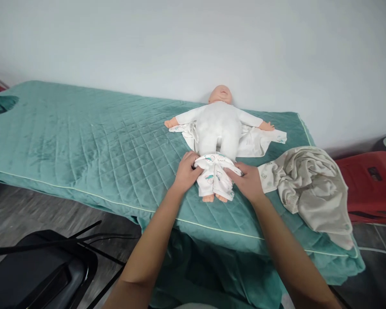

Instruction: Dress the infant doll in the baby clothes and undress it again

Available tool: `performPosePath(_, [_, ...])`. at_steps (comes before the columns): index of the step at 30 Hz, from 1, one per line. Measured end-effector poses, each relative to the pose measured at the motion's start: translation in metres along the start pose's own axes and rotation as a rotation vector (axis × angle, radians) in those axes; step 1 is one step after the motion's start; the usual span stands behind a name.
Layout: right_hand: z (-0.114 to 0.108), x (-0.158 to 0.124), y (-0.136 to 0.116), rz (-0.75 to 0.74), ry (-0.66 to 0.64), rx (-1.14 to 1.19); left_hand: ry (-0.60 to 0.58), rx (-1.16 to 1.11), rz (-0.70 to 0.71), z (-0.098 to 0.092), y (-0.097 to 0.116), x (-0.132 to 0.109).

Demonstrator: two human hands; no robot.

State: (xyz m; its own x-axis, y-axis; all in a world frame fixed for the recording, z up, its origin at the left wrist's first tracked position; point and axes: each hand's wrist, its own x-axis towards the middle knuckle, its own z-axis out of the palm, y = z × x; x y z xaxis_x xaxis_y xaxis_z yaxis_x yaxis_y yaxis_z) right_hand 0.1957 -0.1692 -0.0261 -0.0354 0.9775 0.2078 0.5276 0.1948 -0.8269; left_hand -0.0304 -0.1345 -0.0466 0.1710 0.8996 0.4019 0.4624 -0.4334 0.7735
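A baby doll (219,122) with a white cloth body lies on its back, arms spread wide and feet toward me. White printed baby pants (215,176) cover its lower legs, and both feet stick out of the leg ends. My left hand (188,171) grips the waistband at one side, thumb on top. On the other side my right hand (247,179) pinches the same waistband. Beneath the doll's back and arms a white baby shirt (254,143) is spread out.
A crumpled beige cloth (315,184) lies at the right end of the green quilted bed (93,141). A pale wall stands behind. A red case (369,184) is past the bed's right end, and a black chair-like object (41,270) is at lower left.
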Motion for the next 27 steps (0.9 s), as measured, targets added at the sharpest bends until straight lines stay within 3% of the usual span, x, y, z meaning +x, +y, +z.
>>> performPosePath(4, [0.006,-0.013,-0.004,-0.019,0.013,-0.003,0.032,-0.018,-0.023,0.001,-0.002,-0.001])
performPosePath(11, [0.009,-0.007,0.000,-0.012,0.048,-0.017,0.023,-0.039,-0.068,-0.001,0.000,-0.004])
performPosePath(18, [0.012,-0.003,0.004,0.015,0.134,0.015,0.008,-0.034,-0.129,-0.002,0.016,-0.040])
performPosePath(27, [0.011,-0.001,0.005,0.012,0.180,0.006,-0.154,0.104,0.063,0.005,0.024,-0.078])
